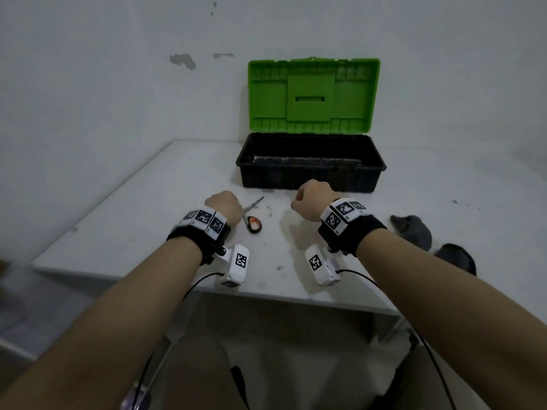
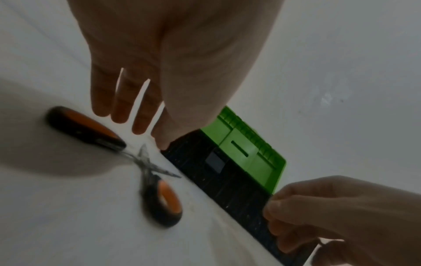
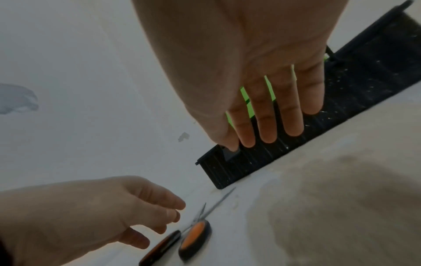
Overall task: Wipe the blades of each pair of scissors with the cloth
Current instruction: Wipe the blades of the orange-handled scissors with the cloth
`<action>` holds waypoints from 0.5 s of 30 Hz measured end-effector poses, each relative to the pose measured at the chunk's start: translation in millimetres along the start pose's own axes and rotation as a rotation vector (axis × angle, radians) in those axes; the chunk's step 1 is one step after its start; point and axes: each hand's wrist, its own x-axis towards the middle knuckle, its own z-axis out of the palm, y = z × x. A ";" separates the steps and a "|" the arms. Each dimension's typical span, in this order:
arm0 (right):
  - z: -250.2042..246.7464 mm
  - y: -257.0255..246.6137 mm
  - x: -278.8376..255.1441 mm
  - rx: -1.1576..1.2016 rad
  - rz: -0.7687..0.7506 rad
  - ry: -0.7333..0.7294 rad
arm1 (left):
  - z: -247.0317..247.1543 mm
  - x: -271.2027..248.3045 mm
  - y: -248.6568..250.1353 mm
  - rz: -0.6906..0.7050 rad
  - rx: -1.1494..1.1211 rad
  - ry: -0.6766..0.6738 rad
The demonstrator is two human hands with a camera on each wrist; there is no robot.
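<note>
The orange-handled scissors (image 1: pixel 252 216) lie on the white counter (image 1: pixel 124 202) with blades parted, in front of the open toolbox (image 1: pixel 310 170). The left hand (image 1: pixel 224 206) hovers right over the handles, grip loose and holding nothing; the right hand (image 1: pixel 310 199) hangs nearby, fingers relaxed, also empty. The grey cloth (image 1: pixel 413 230) sits well apart at the right. The best play looks like this: the left takes the handles, never the blades, while the right fetches the cloth and wipes from pivot toward tip, fingers behind the edge.
</note>
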 end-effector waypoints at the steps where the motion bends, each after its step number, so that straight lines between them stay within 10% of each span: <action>1: 4.8 5.0 -4.4 -0.020 0.009 -0.013 | 3.3 -5.0 -1.8 -0.014 0.082 -0.014; 6: 8.9 40.4 -23.4 -0.088 0.084 0.022 | 9.6 -10.2 -9.6 -0.017 0.272 -0.008; 15: -27.7 131.1 -56.9 -0.289 0.479 0.300 | 6.0 -13.8 36.1 0.056 -0.041 -0.023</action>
